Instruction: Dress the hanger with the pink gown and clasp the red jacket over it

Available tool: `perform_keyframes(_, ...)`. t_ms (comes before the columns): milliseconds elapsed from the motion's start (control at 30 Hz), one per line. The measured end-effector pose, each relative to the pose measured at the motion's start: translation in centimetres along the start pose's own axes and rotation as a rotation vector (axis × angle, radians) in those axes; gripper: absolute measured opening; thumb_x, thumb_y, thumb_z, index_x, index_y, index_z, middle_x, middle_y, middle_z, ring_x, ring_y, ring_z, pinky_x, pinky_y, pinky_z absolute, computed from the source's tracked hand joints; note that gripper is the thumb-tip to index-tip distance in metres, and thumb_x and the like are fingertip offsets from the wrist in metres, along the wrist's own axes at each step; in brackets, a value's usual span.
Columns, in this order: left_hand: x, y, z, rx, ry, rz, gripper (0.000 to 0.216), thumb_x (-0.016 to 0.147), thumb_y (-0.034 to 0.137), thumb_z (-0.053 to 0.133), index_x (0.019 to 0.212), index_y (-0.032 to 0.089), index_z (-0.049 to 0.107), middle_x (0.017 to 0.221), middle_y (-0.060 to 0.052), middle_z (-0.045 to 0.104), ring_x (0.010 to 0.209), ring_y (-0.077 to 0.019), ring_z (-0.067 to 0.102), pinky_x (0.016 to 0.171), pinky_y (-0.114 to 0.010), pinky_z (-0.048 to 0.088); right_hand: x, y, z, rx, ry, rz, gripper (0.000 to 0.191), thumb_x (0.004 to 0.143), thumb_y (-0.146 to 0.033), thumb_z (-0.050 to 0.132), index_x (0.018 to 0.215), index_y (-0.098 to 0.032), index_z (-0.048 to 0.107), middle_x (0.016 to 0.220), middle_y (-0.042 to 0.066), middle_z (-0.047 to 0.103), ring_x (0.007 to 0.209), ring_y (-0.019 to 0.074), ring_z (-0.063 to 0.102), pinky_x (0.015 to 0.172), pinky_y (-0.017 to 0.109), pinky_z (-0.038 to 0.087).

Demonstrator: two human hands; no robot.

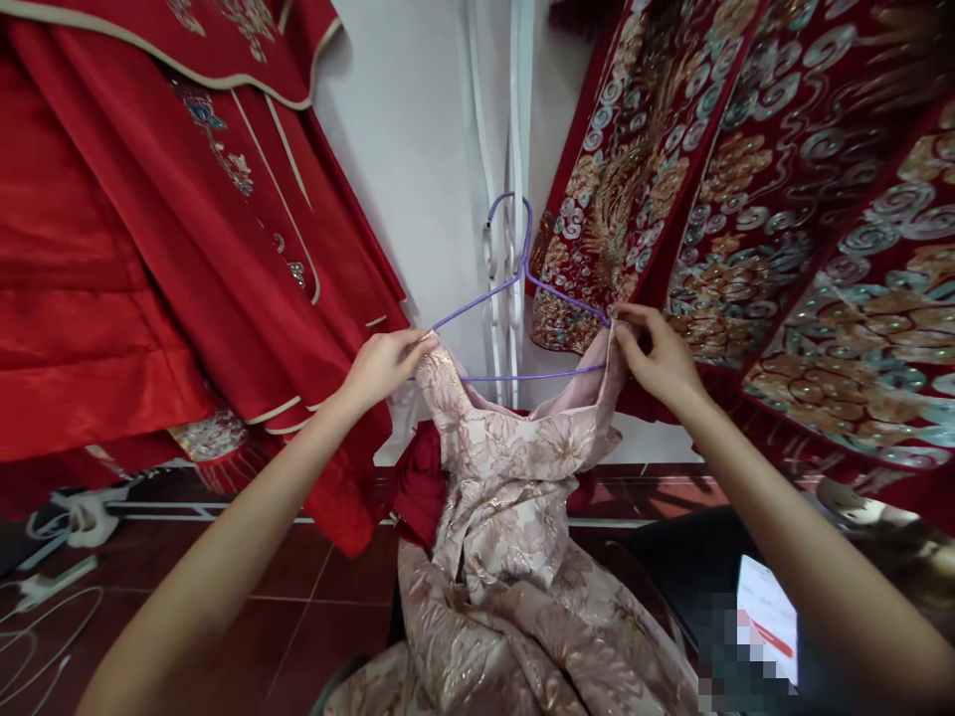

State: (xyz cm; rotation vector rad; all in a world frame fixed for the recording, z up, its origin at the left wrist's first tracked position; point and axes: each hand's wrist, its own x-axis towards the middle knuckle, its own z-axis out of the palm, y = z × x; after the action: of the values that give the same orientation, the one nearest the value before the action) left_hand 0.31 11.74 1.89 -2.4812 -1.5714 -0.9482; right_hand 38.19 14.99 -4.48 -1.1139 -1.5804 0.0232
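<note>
- My left hand (384, 363) is at about 9 o'clock of the frame centre. Its fingers are closed on the shoulder edge of the pink brocade dress (507, 477), right at the left end of the purple wire hanger (522, 288).
- My right hand (657, 358) is at about 3 o'clock. It pinches the dress's other shoulder against the right end of the hanger.
- The dress hangs from both grips at centre. Its skirt falls toward 6 o'clock and bunches low in the frame.
- The hanger's hook points to 12 o'clock, in front of a white rack pole (514, 99).
- Plain red robes (149, 249) with cream trim hang from 9 to 11 o'clock.
- Heavily embroidered red panels (783, 199) hang from 1 to 3 o'clock.
- A dark red cloth (418, 487) sits just behind the dress at 7 o'clock.
- White cables (45, 587) lie on the dark tiled floor (298, 587) at 8 o'clock.
</note>
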Motion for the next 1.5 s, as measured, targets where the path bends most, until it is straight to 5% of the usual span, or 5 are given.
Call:
perform_keyframes(267, -1.1, -1.6, -0.2, -0.078, 0.160, 0.031, 0.038, 0.092, 0.045, 0.048, 0.110, 0.023, 0.073, 0.113, -0.006, 0.072, 0.106, -0.0262, 0.064, 0.093, -0.030, 0.043, 0.9, 0.2, -2.3, -0.104, -0.095, -0.043, 0.018, 0.089, -0.035, 0.057, 0.094, -0.022, 0.068, 0.100, 0.006, 0.070, 0.095, 0.0223, 0.062, 0.092, 0.035, 0.045)
perform_keyframes(567, -6.3, -5.1, 0.4, -0.137, 0.198, -0.282, 0.039, 0.086, 0.049, 0.053, 0.088, 0.017, 0.075, 0.071, -0.002, 0.071, 0.071, -0.0208, 0.063, 0.066, -0.023, 0.041, -3.6, 2.6, -2.5, -0.194, 0.212, 0.146, 0.030, 0.090, -0.038, 0.049, 0.099, -0.016, 0.067, 0.097, 0.016, 0.071, 0.088, 0.0254, 0.064, 0.081, 0.033, 0.047)
perform_keyframes(967, -7.0, 2.2, 6.3, -0.992, -0.322, -0.143, 0.024, 0.081, 0.040, 0.067, 0.070, 0.019, 0.074, 0.131, -0.009, 0.061, 0.127, -0.0268, 0.050, 0.104, -0.030, 0.036, -14.0, 2.3, 0.6, 0.133, -0.096, 0.447, 0.042, 0.083, -0.061, 0.051, 0.093, -0.021, 0.062, 0.094, 0.010, 0.069, 0.089, 0.0266, 0.064, 0.082, 0.038, 0.050)
perform_keyframes(1267, -2.4, 4.4, 9.1, -1.536, 0.081, -0.456, 0.035, 0.073, 0.050, 0.073, 0.089, 0.019, 0.068, 0.091, -0.007, 0.073, 0.087, -0.0203, 0.067, 0.077, -0.028, 0.049, -12.1, 1.9, 0.6, 0.176, -0.091, 0.417, 0.039, 0.085, -0.056, 0.054, 0.097, -0.020, 0.063, 0.094, 0.009, 0.069, 0.088, 0.0241, 0.065, 0.083, 0.036, 0.049)
perform_keyframes(1500, -0.6, 1.9, 9.0, -1.623, 0.212, -0.534, 0.038, 0.060, 0.042, 0.084, 0.080, 0.016, 0.065, 0.069, 0.002, 0.066, 0.062, -0.0102, 0.061, 0.063, -0.021, 0.046, -10.0, 3.3, -0.4, -0.045, 0.289, 0.440, 0.042, 0.086, -0.053, 0.052, 0.099, -0.017, 0.067, 0.091, 0.012, 0.070, 0.081, 0.0249, 0.065, 0.079, 0.038, 0.050)
